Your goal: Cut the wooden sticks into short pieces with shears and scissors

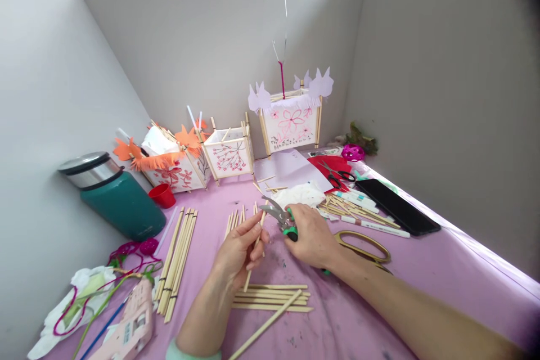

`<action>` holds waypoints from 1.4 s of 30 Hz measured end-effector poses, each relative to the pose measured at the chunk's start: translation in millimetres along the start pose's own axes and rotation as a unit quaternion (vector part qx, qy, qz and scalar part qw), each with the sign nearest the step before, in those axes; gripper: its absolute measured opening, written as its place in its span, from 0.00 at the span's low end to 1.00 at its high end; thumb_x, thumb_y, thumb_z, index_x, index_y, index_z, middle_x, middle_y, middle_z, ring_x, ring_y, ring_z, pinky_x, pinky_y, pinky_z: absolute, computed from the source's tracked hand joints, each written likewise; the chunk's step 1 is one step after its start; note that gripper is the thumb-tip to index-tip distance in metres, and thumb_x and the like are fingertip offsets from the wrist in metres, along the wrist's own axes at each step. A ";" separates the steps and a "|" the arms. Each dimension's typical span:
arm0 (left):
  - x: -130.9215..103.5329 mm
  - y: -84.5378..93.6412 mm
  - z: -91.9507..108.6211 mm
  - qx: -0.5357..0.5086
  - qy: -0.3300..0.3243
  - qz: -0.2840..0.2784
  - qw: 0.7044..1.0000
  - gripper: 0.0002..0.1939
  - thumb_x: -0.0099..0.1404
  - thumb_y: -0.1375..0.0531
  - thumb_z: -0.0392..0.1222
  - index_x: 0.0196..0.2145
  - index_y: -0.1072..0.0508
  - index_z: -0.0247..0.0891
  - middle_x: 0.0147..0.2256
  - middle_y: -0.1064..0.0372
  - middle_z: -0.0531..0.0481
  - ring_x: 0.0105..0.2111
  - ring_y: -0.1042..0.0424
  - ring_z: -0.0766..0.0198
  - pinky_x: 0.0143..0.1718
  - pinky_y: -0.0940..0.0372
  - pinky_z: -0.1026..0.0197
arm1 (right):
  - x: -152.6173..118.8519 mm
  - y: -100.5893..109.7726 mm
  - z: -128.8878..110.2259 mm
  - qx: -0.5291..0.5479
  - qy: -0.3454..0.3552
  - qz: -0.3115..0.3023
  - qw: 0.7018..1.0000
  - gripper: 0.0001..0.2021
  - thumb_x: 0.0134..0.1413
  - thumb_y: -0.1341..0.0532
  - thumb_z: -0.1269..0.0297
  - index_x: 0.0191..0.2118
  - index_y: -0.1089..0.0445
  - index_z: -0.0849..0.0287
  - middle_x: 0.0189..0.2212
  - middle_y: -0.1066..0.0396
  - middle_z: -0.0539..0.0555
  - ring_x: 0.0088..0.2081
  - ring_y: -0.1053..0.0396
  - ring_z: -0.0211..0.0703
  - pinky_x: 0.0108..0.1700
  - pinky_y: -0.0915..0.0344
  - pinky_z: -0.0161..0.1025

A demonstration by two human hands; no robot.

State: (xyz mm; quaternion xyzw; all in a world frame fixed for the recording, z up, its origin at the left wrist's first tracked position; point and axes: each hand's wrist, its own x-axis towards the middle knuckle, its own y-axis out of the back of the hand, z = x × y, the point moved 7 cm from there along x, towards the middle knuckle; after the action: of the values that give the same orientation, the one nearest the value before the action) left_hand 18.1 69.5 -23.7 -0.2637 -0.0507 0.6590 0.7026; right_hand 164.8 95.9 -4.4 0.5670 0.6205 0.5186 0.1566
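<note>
Loose stick (266,323) nearest me; left hand (241,248) pinches a tilted stick (262,219) above purple cloth (350,315), tip at shears (280,218), right hand (312,234) wrapped round them. Slack pinch might let the wood twist or splinter. Slim smooth wood, curved metal blades, green-black handles.

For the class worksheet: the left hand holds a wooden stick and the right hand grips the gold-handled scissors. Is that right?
Not quite: the right hand grips the green-handled cutters. The gold-handled scissors lie beside the right forearm, as the head view shows. The left hand does hold a wooden stick.
</note>
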 end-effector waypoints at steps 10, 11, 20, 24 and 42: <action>1.8 -2.8 -6.8 0.002 0.007 0.015 1.000 0.26 0.60 0.40 0.36 0.56 0.35 0.32 0.20 0.36 0.56 0.11 0.53 0.77 0.09 0.59 0.73 | -1.3 -1.1 -0.6 -0.023 -0.041 -0.002 0.999 0.14 0.43 0.40 0.65 0.39 0.37 0.59 0.38 0.34 0.58 0.43 0.38 0.50 0.44 0.43 0.42; 2.0 -2.7 -7.2 0.002 0.008 0.016 1.000 0.26 0.60 0.40 0.36 0.56 0.35 0.32 0.20 0.36 0.56 0.11 0.54 0.77 0.09 0.60 0.73 | -1.7 -0.7 -1.2 -0.027 -0.047 0.000 0.999 0.15 0.43 0.40 0.65 0.40 0.37 0.59 0.39 0.34 0.58 0.43 0.38 0.51 0.45 0.43 0.43; 1.9 -2.7 -9.7 0.009 0.001 0.017 1.000 0.27 0.60 0.40 0.37 0.57 0.37 0.32 0.20 0.37 0.57 0.11 0.54 0.77 0.09 0.60 0.72 | -3.2 -4.4 -9.6 -0.086 -0.080 -0.011 0.993 0.27 0.43 0.41 0.67 0.54 0.41 0.64 0.44 0.33 0.63 0.47 0.38 0.58 0.48 0.46 0.49; 1.3 -3.3 -9.9 0.016 0.002 0.023 1.000 0.27 0.60 0.40 0.37 0.57 0.37 0.32 0.20 0.38 0.57 0.11 0.56 0.77 0.10 0.61 0.72 | -3.3 -4.3 -12.7 -0.093 -0.080 -0.015 0.992 0.29 0.43 0.42 0.67 0.55 0.42 0.67 0.45 0.33 0.65 0.48 0.38 0.59 0.50 0.46 0.50; -2.9 1.1 4.7 0.023 -0.007 -0.034 0.999 0.23 0.57 0.37 0.40 0.51 0.31 0.35 0.19 0.39 0.59 0.10 0.59 0.80 0.09 0.63 0.73 | 5.0 -1.4 -4.3 -0.073 -0.046 -0.051 0.995 0.09 0.46 0.42 0.68 0.37 0.37 0.61 0.29 0.28 0.59 0.31 0.31 0.50 0.32 0.44 0.40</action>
State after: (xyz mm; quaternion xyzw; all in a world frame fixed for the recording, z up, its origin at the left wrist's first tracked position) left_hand 14.8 68.2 -19.4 -0.2411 -0.0490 0.6377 0.7299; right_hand 159.1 98.5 -1.8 0.5452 0.6012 0.5273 0.2517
